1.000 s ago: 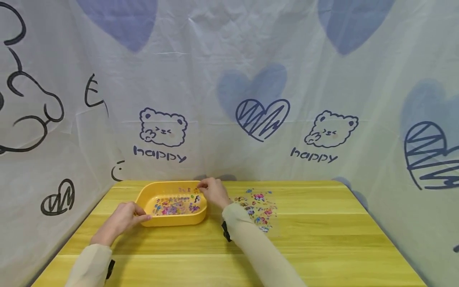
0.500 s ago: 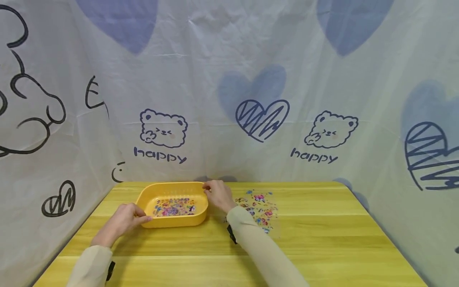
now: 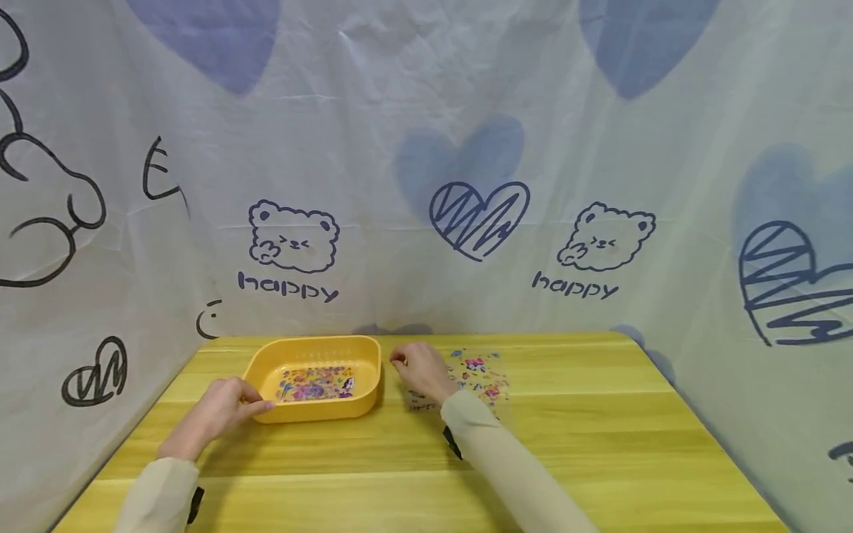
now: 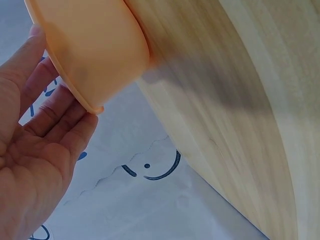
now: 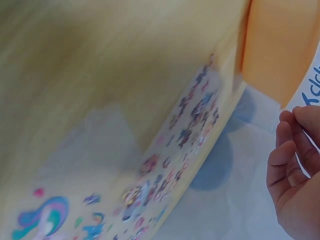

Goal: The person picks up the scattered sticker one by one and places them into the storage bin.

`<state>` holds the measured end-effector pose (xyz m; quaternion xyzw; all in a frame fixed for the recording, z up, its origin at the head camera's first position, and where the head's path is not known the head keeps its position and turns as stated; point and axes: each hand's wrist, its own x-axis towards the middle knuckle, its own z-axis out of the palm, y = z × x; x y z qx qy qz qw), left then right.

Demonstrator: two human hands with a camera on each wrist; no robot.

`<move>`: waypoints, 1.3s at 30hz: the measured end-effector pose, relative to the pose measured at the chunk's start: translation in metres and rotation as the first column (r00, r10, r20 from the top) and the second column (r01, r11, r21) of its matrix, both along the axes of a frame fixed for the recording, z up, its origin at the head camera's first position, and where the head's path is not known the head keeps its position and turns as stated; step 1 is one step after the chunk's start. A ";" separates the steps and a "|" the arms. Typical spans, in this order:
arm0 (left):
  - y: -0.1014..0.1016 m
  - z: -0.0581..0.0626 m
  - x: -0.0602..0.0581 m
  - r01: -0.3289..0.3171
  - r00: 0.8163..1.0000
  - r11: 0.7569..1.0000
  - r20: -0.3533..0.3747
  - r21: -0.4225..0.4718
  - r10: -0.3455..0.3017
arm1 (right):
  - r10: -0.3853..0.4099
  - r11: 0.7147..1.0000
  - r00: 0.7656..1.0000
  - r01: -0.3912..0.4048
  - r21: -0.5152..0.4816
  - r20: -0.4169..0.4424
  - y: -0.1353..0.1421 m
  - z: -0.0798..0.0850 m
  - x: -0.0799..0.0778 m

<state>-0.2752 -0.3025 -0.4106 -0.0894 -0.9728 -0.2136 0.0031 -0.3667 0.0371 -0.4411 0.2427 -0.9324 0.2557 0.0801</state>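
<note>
The yellow tray (image 3: 320, 411) rests at the left part of the wooden table (image 3: 546, 459), near the far edge, and it should be rather light and moderately stiff, as thin moulded plastic usually is; its smooth wall may slide easily on the boards, so the rim is the best place for taking hold. The left hand (image 3: 223, 409) does this, with thumb and fingers bent about the rim at the near left corner; a firmer squeeze there would probably only flex the wall a little. Inside the tray, on its floor, lie colourful printed sheets (image 3: 313, 385); beyond its right side, lying on the table and well apart from it, are loose clear sheets (image 3: 481, 365) with similar prints, partly covered by the right arm, so I cannot tell how many they are. I judge them almost weightless, soft and slippery, ready to cling to the wood or to each other, and easy to crease; the corner or the edge, lifted first by a fingertip, would be kinder than a grasp in the middle. The right hand (image 3: 426, 371) hangs between tray and loose sheets, its fingers loosely bent, thumb tip close to forefinger tip; it seems to hold nothing.
</note>
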 end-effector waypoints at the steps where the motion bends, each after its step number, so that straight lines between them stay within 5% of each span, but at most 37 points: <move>1: -0.001 0.000 0.001 -0.001 1.000 1.000 0.001 -0.002 0.001 | 0.012 1.000 1.000 -0.012 -0.002 0.008 0.002 0.000 0.001; 7: -0.002 0.001 0.003 -0.015 1.000 1.000 0.026 0.007 0.015 | 0.039 0.999 0.997 -0.038 -0.004 0.068 0.015 -0.003 0.008; 28: 0.002 0.002 -0.001 -0.024 0.999 1.000 0.036 0.005 0.024 | -0.101 0.993 0.986 0.090 0.082 0.136 0.095 -0.013 -0.003; 39: 0.001 0.002 -0.001 -0.023 0.999 1.000 0.028 0.011 0.022 | -0.151 0.980 0.975 0.126 0.155 0.161 0.095 -0.015 -0.020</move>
